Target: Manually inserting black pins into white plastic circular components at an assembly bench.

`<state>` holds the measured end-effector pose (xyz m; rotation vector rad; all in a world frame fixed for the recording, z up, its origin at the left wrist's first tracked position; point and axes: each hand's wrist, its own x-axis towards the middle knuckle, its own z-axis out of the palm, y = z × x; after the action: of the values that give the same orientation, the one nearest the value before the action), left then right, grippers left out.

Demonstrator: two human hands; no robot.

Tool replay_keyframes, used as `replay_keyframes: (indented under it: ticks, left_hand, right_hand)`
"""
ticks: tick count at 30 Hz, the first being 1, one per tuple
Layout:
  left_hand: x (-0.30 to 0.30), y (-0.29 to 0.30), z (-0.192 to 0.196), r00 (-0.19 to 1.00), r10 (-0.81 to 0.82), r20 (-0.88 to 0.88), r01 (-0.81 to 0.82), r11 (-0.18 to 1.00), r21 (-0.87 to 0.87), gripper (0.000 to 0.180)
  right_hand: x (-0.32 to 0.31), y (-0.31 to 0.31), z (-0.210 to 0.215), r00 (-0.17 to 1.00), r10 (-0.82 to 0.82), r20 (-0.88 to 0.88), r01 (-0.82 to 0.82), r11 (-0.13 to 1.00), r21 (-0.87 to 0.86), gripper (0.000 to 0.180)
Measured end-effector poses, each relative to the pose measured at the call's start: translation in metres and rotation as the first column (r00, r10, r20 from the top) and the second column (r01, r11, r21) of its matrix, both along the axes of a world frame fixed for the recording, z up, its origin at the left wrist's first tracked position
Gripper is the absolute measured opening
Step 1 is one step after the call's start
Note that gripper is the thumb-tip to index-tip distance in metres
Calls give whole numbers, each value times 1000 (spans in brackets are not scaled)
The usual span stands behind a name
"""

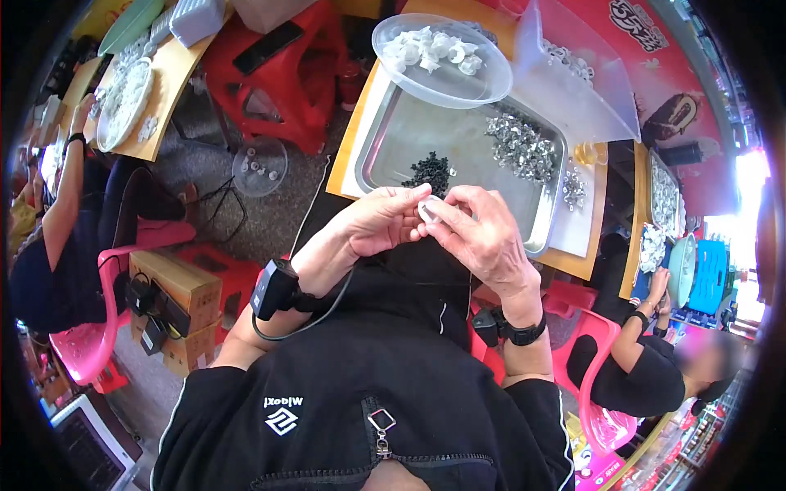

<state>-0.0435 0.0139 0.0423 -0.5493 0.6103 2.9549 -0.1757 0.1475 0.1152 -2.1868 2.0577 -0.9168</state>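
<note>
Close in front of my body, over the near edge of a shallow metal tray (467, 123), my left hand (378, 221) and my right hand (483, 236) meet. Between their fingertips they pinch a small white round part (427, 209); its details are partly covered by the fingers. Just beyond the fingers, a pile of tiny black pieces (431, 168) lies in the tray. Small silvery metal pieces (522, 149) are heaped along the tray's right side. A clear round bowl (381, 61) with white plastic parts (438, 51) rests at the tray's far edge.
A translucent bin (602, 106) of small parts stands at the far right of the table. More metal pieces (574, 190) lie beside the tray. A red stool (286, 90) stands left of the table. Other people work at tables on both sides. Cardboard boxes (192, 286) sit at left.
</note>
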Motion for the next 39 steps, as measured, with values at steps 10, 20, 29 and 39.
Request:
replay_keyframes:
  ticks: [10, 20, 29, 39]
  left_hand:
    - [2, 2, -4, 1000, -8, 26, 10, 996, -91, 22]
    - [9, -12, 1, 996, 88, 12, -87, 995, -41, 26]
    - [11, -12, 3, 993, 111, -32, -110, 993, 42, 30]
    - [12, -19, -5, 994, 111, -11, -110, 991, 74, 28]
  right_hand:
    - [5, 8, -10, 988, 36, -148, -42, 998, -38, 29]
    - [-43, -14, -43, 845, -414, 337, 342, 905, 254, 13]
    - [-64, -21, -76, 934, -303, 190, 260, 940, 223, 7]
    - [-87, 1, -66, 855, -517, -32, 509, 827, 239, 8]
